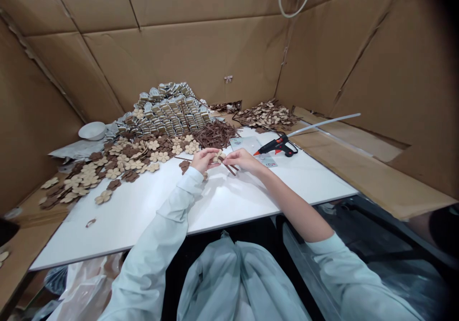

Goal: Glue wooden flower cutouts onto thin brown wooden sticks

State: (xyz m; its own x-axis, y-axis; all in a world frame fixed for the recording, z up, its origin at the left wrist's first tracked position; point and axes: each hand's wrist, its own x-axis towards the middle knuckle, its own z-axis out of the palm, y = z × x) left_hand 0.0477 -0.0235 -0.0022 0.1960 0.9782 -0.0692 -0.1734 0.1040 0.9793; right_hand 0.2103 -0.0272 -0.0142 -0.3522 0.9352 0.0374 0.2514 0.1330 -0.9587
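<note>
Seemingly wooden flowers (158,157) left, glue gun (278,145) right

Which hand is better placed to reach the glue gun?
Probably the right hand: it sits closer to the black-and-red glue gun, which lies on its side of the white table. The left hand is farther, across the wooden flower between them.

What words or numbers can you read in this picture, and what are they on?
No word or number can be read clearly.
The little label on the clear plastic sheet beside the glue gun: print too small and blurred to read.
The shiny packets in the big pile: too small to tell if they have any writing.
</note>
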